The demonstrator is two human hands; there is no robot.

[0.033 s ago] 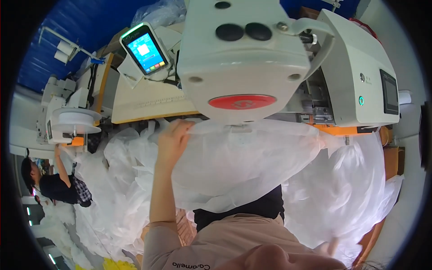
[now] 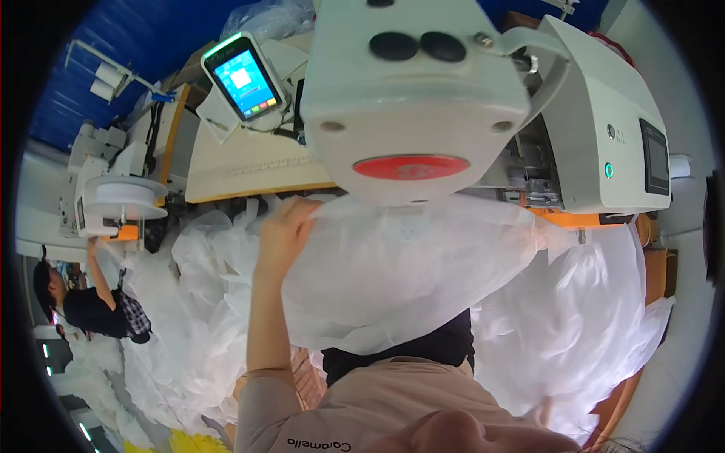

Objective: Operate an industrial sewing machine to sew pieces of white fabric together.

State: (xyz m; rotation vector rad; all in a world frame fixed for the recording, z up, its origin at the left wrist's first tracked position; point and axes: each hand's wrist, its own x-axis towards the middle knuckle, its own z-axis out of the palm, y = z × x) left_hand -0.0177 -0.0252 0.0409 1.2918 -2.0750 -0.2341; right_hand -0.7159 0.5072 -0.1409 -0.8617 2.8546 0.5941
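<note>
A wide panel of sheer white fabric (image 2: 377,279) spreads in front of me, its upper edge running under the pale sewing machine head (image 2: 411,98). At the panel's upper left corner, my left hand (image 2: 289,224) is closed on the fabric's edge, with the forearm bare below it. My right hand (image 2: 533,238) shows only as a skin-toned patch through the cloth at the panel's right end. Its fingers are veiled there, so their grip cannot be made out. The machine's needle area is hidden behind its head.
A lit touchscreen (image 2: 245,79) stands on the cream table (image 2: 257,167). At right is a white machine housing (image 2: 596,128) with an orange strip (image 2: 581,220). Heaped white fabric (image 2: 566,325) hangs on both sides. Far left, another person (image 2: 94,306) reaches to a machine with a white spool (image 2: 124,195).
The view has shifted slightly, with the machine head appearing a little farther right. My left hand sits slightly farther left, still on the fabric's edge.
</note>
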